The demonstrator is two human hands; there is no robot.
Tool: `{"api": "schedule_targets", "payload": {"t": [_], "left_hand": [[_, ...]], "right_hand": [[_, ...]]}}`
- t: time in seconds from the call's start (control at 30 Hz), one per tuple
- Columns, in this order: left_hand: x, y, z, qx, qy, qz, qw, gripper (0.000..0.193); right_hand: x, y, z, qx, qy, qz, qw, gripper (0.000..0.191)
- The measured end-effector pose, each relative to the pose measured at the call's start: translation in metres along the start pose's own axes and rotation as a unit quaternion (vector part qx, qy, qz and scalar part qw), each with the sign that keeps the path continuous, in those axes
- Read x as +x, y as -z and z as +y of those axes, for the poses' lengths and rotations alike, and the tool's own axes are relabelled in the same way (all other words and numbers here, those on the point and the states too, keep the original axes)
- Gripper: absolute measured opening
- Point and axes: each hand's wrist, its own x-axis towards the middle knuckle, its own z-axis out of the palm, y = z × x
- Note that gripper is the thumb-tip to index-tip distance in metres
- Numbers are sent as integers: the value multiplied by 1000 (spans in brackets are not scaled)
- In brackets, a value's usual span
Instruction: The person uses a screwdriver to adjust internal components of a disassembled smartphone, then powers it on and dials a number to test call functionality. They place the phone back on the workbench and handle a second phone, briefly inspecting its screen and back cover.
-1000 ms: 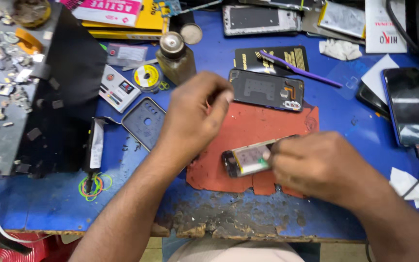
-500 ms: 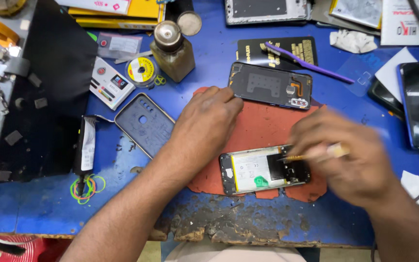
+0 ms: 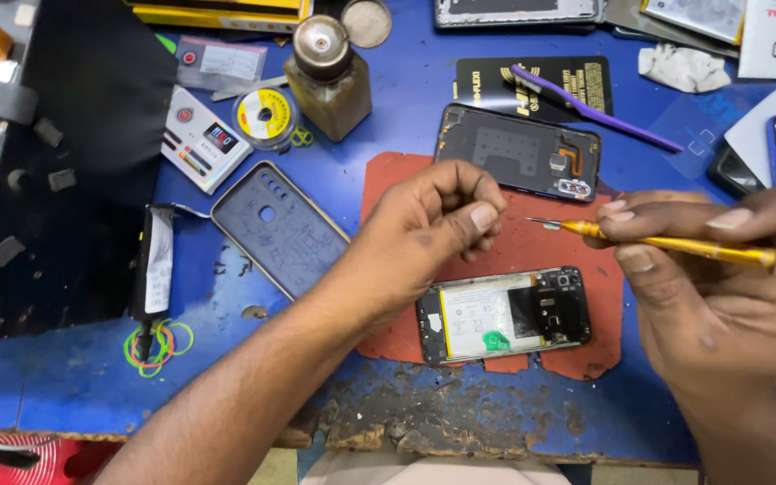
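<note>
Yellow screwdriver (image 3: 675, 243) pinched in right hand (image 3: 720, 296) fingers; left hand (image 3: 428, 233) fingers curled, empty, above opened phone (image 3: 505, 314).

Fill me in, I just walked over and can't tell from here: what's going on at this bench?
A person is working on an opened phone that lies back-off on a red mat on the blue table. The right hand holds a yellow screwdriver above the phone, tip pointing toward the left hand, whose fingertips are pinched together just beside it. The removed back cover lies at the mat's far edge.
</note>
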Motion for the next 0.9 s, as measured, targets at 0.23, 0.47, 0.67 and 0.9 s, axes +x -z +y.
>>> {"api": "schedule_targets", "payload": {"t": [0.23,0.47,0.67,0.9], "left_hand": [[-9,-3,-8,-103,80,4,991,9],[-7,1,-7,-97,85,6,992,9],[-12,2,-9,-85,75,12,993,7],[-12,0,-9,-60,56,17,996,7]], "right_hand": [[-8,-6,0,-30,72,-20,997,28],[-1,-12,-2,-68,100,-50,991,28],[-1,-16,-7,-93,118,-56,987,32],[-11,-10,-5,-141,83,-39,986,36]]}}
